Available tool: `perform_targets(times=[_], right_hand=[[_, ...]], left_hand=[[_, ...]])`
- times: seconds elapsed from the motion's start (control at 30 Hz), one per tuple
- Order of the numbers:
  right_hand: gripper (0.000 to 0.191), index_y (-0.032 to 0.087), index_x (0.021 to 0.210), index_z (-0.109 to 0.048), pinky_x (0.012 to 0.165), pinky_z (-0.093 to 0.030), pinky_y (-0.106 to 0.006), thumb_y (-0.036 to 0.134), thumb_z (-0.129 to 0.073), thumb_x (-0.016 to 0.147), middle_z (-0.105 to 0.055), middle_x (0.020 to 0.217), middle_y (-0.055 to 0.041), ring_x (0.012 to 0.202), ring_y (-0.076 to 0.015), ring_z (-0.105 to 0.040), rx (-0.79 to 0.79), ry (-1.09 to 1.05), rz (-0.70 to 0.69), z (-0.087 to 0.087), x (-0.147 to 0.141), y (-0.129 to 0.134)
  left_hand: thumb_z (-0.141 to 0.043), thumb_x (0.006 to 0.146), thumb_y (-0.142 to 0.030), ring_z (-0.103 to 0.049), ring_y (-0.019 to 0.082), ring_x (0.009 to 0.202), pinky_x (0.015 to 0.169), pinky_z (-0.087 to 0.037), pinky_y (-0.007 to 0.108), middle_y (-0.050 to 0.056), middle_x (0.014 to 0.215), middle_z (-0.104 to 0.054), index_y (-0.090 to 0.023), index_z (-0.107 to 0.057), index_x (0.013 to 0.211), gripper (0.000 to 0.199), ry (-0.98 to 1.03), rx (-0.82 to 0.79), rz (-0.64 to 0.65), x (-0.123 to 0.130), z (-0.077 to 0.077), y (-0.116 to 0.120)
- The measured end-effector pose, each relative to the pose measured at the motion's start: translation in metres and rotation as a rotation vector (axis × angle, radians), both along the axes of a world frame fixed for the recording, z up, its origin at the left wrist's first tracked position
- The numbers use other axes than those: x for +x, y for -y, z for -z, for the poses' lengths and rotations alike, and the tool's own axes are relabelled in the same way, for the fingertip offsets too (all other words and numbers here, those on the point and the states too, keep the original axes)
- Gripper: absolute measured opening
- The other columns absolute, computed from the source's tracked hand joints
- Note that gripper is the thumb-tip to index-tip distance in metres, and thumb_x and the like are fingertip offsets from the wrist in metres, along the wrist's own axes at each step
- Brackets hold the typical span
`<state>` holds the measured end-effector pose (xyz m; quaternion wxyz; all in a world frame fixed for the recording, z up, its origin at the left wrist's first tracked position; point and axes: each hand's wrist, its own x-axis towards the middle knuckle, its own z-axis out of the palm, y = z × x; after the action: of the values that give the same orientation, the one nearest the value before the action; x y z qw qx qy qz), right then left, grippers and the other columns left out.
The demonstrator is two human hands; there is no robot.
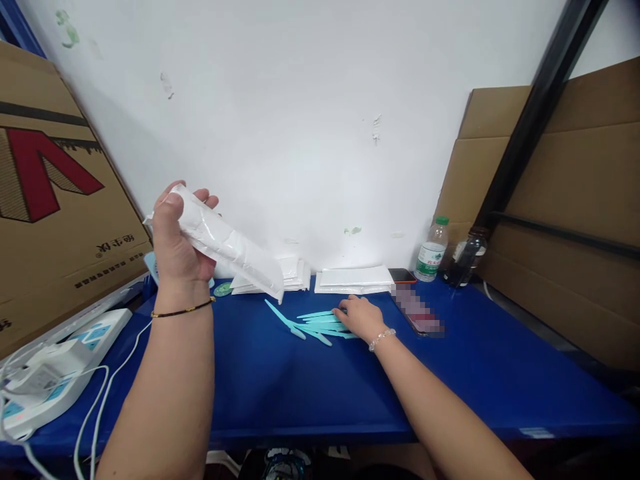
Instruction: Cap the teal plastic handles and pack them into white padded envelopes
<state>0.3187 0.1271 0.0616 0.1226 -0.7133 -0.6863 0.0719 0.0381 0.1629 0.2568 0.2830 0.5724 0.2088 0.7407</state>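
Above blue tabletop [280,393], left fingers [169,205] clamp a white packet [233,252] sloping lengthwise down-right; right fingers [344,307]: cannot tell.

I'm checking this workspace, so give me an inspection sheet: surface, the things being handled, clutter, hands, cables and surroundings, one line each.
Surface: blue tabletop, set against a marked white wall.
Job's things: white packet, raised at a tilt; teal strips, loosely piled; packet stack, lying by the wall.
Clutter: green-capped bottle, dark bottle and phone with pixelated screen, towards the right.
Hands: left hand grips the white packet; right hand is at the strips' right end, grasp unclear.
Cables: white cables around a power strip, left side.
Surroundings: printed cardboard box at left; cardboard and black post at right.
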Motion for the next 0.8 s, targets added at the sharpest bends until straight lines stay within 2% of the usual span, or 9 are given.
perform_targets(times=[0.13, 0.23, 0.3, 0.37, 0.5, 0.57, 0.63, 0.7, 0.8], right_hand=[[0.052, 0.025, 0.107, -0.064, 0.078, -0.042, -0.038, 0.064, -0.042, 0.080, -0.057, 0.112, -0.0111, 0.109, -0.0315, -0.046, -0.037, -0.040, -0.029, -0.003, 0.006, 0.002], [0.078, 0.025, 0.121, -0.057, 0.083, -0.041, -0.040, 0.071, -0.064, 0.058, -0.053, 0.117, -0.0118, 0.111, -0.0341, -0.044, -0.090, -0.060, -0.117, -0.005, 0.013, 0.005], [0.092, 0.024, 0.126, -0.053, 0.086, -0.040, -0.041, 0.067, -0.073, 0.046, -0.051, 0.119, -0.0121, 0.112, -0.0348, -0.042, -0.116, -0.060, -0.176, -0.006, 0.017, 0.006], [0.091, 0.024, 0.125, -0.053, 0.087, -0.040, -0.039, 0.061, -0.077, 0.046, -0.050, 0.118, -0.0118, 0.113, -0.0337, -0.043, -0.124, -0.074, -0.219, -0.006, 0.019, 0.006], [0.076, 0.021, 0.121, -0.055, 0.086, -0.041, -0.035, 0.049, -0.077, 0.054, -0.051, 0.115, -0.0109, 0.109, -0.0302, -0.046, -0.124, -0.125, -0.254, -0.005, 0.021, 0.004], [0.074, 0.021, 0.121, -0.055, 0.085, -0.041, -0.034, 0.047, -0.077, 0.055, -0.051, 0.114, -0.0105, 0.109, -0.0297, -0.047, -0.136, -0.139, -0.257, -0.005, 0.022, 0.004], [0.074, 0.022, 0.121, -0.055, 0.084, -0.042, -0.034, 0.047, -0.077, 0.055, -0.051, 0.115, -0.0100, 0.109, -0.0297, -0.046, -0.148, -0.148, -0.257, -0.006, 0.022, 0.004], [0.074, 0.022, 0.121, -0.055, 0.084, -0.041, -0.033, 0.047, -0.078, 0.055, -0.050, 0.115, -0.0098, 0.110, -0.0297, -0.046, -0.152, -0.152, -0.249, -0.006, 0.022, 0.004], [0.074, 0.022, 0.121, -0.055, 0.085, -0.041, -0.033, 0.046, -0.078, 0.055, -0.051, 0.115, -0.0097, 0.109, -0.0295, -0.047, -0.148, -0.151, -0.246, -0.007, 0.021, 0.005]], left_hand=[[-0.064, 0.075, -0.042, -0.059, 0.020, 0.101, 0.081, -0.047, 0.034, 0.003, 0.111, -0.061, -0.025, -0.044, 0.122, 0.053, -0.209, 0.067, -0.103, -0.016, 0.006, 0.002], [-0.070, 0.069, -0.040, -0.061, 0.021, 0.096, 0.080, -0.048, 0.033, 0.006, 0.108, -0.063, -0.023, -0.046, 0.125, 0.063, -0.672, -0.123, -0.093, -0.021, 0.025, 0.002], [-0.070, 0.066, -0.045, -0.062, 0.023, 0.092, 0.078, -0.048, 0.033, 0.007, 0.108, -0.064, -0.022, -0.046, 0.127, 0.069, -1.026, -0.268, -0.058, -0.022, 0.048, -0.002], [-0.070, 0.062, -0.048, -0.062, 0.025, 0.096, 0.084, -0.046, 0.033, 0.006, 0.110, -0.065, -0.022, -0.048, 0.127, 0.073, -1.302, -0.361, -0.016, -0.022, 0.080, -0.010], [-0.070, 0.057, -0.043, -0.058, 0.027, 0.107, 0.091, -0.043, 0.032, 0.008, 0.121, -0.060, -0.021, -0.049, 0.128, 0.077, -1.586, -0.427, 0.024, -0.023, 0.146, -0.029], [-0.073, 0.053, -0.042, -0.054, 0.029, 0.113, 0.094, -0.041, 0.033, 0.009, 0.126, -0.056, -0.022, -0.050, 0.127, 0.080, -1.666, -0.405, 0.034, -0.024, 0.167, -0.033], [-0.072, 0.056, -0.042, -0.052, 0.029, 0.116, 0.097, -0.039, 0.034, 0.008, 0.129, -0.055, -0.023, -0.048, 0.130, 0.080, -1.685, -0.366, 0.045, -0.021, 0.176, -0.033], [-0.071, 0.058, -0.046, -0.046, 0.029, 0.122, 0.104, -0.031, 0.039, 0.008, 0.134, -0.050, -0.026, -0.040, 0.137, 0.087, -1.680, -0.315, 0.048, -0.016, 0.176, -0.030], [-0.070, 0.058, -0.056, -0.022, 0.033, 0.137, 0.110, -0.013, 0.051, 0.009, 0.150, -0.026, -0.030, -0.016, 0.146, 0.106, -1.656, -0.251, 0.015, -0.008, 0.170, -0.024]])
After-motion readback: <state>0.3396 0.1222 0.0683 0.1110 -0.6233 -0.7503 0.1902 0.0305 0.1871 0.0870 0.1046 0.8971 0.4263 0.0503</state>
